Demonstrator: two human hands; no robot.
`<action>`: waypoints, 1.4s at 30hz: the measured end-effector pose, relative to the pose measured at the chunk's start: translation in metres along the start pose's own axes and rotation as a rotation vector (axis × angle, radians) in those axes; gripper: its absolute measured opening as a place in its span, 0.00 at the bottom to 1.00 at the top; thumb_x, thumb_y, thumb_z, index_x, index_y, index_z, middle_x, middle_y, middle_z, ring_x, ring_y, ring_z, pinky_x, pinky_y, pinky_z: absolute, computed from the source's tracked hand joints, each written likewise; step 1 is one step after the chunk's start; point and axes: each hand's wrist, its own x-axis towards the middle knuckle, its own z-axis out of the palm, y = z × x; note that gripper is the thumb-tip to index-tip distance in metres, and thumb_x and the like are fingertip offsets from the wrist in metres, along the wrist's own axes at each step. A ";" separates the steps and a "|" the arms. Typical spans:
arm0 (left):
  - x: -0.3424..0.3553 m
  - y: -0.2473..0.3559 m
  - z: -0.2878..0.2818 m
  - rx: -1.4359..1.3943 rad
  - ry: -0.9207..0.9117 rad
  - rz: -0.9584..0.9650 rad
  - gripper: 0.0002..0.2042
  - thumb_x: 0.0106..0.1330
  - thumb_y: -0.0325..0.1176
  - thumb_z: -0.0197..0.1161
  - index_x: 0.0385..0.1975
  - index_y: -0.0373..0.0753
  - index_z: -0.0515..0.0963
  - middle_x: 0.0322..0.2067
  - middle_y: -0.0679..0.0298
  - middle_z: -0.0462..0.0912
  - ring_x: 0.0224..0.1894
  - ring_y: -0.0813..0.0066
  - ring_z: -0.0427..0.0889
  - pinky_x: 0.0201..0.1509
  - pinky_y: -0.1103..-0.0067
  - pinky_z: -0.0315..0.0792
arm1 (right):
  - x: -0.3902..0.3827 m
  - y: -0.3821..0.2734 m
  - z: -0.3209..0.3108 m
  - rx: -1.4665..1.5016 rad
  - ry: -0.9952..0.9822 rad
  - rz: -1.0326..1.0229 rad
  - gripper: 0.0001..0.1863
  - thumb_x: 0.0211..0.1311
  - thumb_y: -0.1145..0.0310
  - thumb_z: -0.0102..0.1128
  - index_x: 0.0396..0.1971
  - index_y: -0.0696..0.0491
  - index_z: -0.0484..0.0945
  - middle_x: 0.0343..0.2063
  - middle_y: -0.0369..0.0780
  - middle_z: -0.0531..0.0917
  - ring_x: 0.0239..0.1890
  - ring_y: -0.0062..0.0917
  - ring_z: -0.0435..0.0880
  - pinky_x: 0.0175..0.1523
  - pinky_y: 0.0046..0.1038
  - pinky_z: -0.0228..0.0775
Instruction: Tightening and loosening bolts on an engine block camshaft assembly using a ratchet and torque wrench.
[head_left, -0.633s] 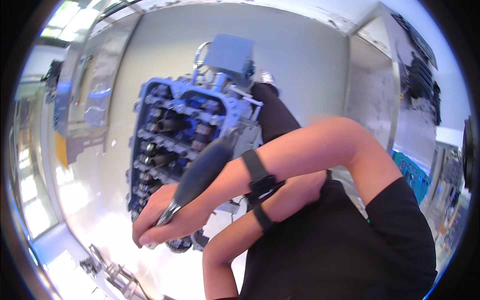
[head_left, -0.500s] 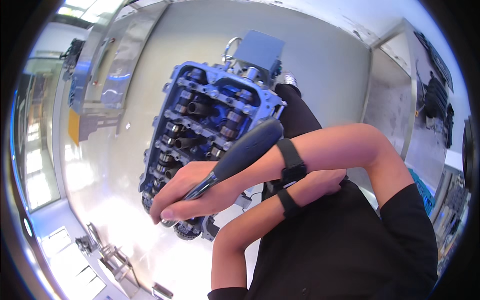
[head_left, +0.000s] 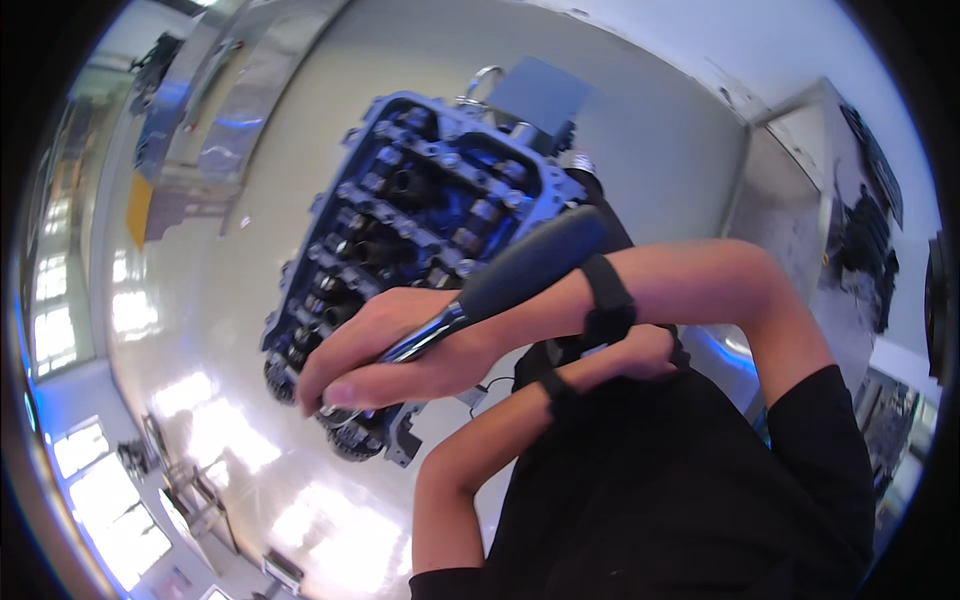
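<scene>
My right hand (head_left: 415, 345) is wrapped round the head end of a ratchet wrench (head_left: 530, 265). Its chrome shank shows between thumb and fingers, and the thick black handle slants up and right above my forearm. Beneath that hand is the near left end of an engine cylinder head (head_left: 345, 170) with camshafts and round tubes in a grey frame. What the ratchet's head sits on is hidden by my fingers. My left hand (head_left: 645, 352) lies at my waist below the right forearm, its fingers curled; whether they hold anything is hidden.
A grey box-shaped stand part (head_left: 535, 95) adjoins the cylinder head's far end. A metal bench (head_left: 250, 130) stands at the far left, and a metal cabinet (head_left: 775, 185) at the right with dark parts (head_left: 865, 250) on it. A small frame stand (head_left: 195, 495) is at the lower left.
The view has tilted, so the cylinder head sits a little higher and further left. The ratchet's handle has shifted up and right, with my right hand still round it. My left hand shows more clearly.
</scene>
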 end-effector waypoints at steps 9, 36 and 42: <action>-0.080 -0.024 0.011 -0.583 0.112 0.018 0.16 0.66 0.42 0.60 0.25 0.34 0.76 0.15 0.57 0.71 0.18 0.72 0.69 0.25 0.74 0.65 | -0.005 -0.004 0.000 -0.055 0.032 -0.041 0.18 0.69 0.55 0.44 0.43 0.52 0.76 0.34 0.42 0.83 0.40 0.38 0.81 0.46 0.35 0.71; -0.114 -0.029 0.044 -0.812 0.207 -0.087 0.11 0.66 0.34 0.60 0.26 0.32 0.76 0.12 0.68 0.68 0.17 0.88 0.60 0.19 0.83 0.55 | -0.014 -0.027 -0.002 -0.095 -0.019 -0.003 0.18 0.69 0.57 0.44 0.44 0.54 0.76 0.37 0.44 0.82 0.41 0.36 0.81 0.49 0.35 0.71; -0.080 -0.032 0.025 -0.472 0.259 0.059 0.14 0.67 0.40 0.59 0.26 0.34 0.73 0.15 0.60 0.72 0.18 0.74 0.67 0.23 0.72 0.63 | -0.011 -0.008 -0.001 -0.113 0.001 -0.068 0.18 0.69 0.57 0.44 0.44 0.55 0.75 0.37 0.45 0.82 0.42 0.36 0.81 0.49 0.35 0.71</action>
